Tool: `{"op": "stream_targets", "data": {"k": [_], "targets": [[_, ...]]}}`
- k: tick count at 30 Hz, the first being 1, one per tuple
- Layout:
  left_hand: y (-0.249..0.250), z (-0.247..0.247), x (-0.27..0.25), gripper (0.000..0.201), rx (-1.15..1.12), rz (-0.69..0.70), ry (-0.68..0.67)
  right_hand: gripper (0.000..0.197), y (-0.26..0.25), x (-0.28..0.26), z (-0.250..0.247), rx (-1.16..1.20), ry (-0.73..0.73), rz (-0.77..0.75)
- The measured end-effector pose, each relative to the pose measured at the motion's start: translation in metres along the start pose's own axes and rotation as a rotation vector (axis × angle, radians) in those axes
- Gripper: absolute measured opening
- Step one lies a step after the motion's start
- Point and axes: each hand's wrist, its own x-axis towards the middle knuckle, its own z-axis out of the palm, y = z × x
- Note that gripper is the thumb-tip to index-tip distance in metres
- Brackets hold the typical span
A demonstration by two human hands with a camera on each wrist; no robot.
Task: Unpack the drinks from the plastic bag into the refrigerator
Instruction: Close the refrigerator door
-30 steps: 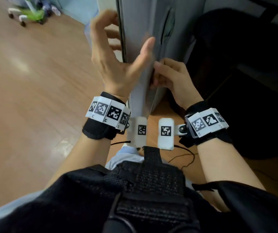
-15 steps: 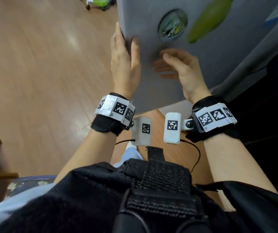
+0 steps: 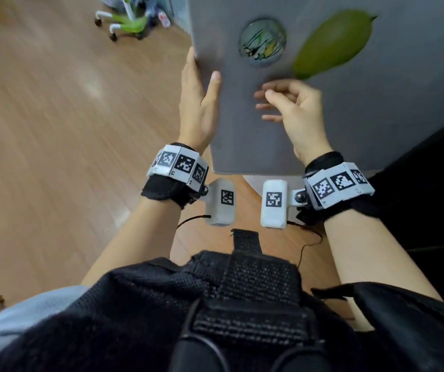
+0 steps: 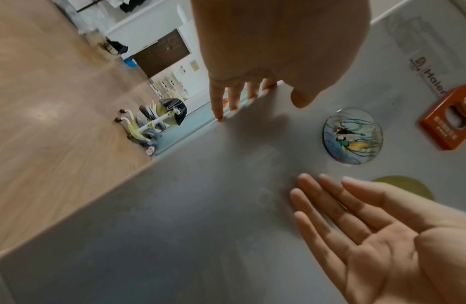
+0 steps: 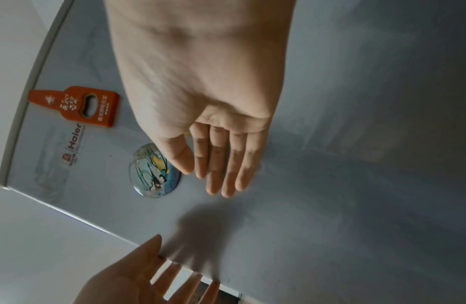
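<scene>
The grey refrigerator door (image 3: 242, 135) faces me, and no gap or interior shows. My left hand (image 3: 199, 103) lies along the door's left edge, with the thumb on the front and straight fingers reaching past the edge (image 4: 226, 98). My right hand (image 3: 293, 108) is held flat and relaxed just at the door's front (image 5: 356, 185), below the magnets, and holds nothing. Whether its fingertips (image 5: 221, 185) touch the surface I cannot tell. No plastic bag or drinks are in view.
On the door sit a round glass magnet (image 3: 263, 42), a green leaf-shaped magnet (image 3: 331, 45) and an orange bottle opener (image 5: 78, 105). A green-and-white wheeled stool (image 3: 124, 20) stands on the wooden floor (image 3: 67, 130) to the far left. A black mass (image 3: 417, 197) fills the right side.
The door has swung from edge-on to face-on. My left hand has shifted from the door's edge top to its left edge, and my right hand has come onto the front.
</scene>
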Motion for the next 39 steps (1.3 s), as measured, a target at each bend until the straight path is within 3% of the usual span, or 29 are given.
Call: {"op": "stream_targets", "data": {"k": [6, 11, 15, 20, 27, 30, 34, 39], "targets": [[-0.024, 0.023, 0.069, 0.078, -0.205, -0.168, -0.075, 0.013, 0.002, 0.053, 0.000, -0.031, 0.083, -0.001], [-0.025, 0.045, 0.126, 0.076, -0.305, -0.290, -0.108, 0.014, 0.006, 0.107, 0.001, -0.032, 0.125, 0.010], [-0.030, 0.065, 0.167, 0.060, -0.262, -0.278, -0.191, 0.013, 0.014, 0.152, 0.005, -0.041, 0.113, 0.011], [-0.042, 0.094, 0.213, 0.066, -0.234, -0.280, -0.286, 0.014, 0.027, 0.200, -0.002, -0.032, 0.140, 0.047], [-0.045, 0.127, 0.258, 0.058, -0.283, -0.317, -0.391, 0.012, 0.033, 0.248, -0.006, -0.013, 0.281, 0.094], [-0.046, 0.137, 0.270, 0.066, -0.285, -0.313, -0.463, 0.012, 0.035, 0.262, -0.006, -0.021, 0.356, 0.093], [-0.056, 0.148, 0.284, 0.101, -0.292, -0.320, -0.558, 0.012, 0.035, 0.268, -0.008, -0.027, 0.476, 0.110], [-0.081, 0.153, 0.292, 0.099, -0.318, -0.287, -0.670, 0.015, 0.035, 0.271, -0.001, -0.069, 0.561, 0.135]]}}
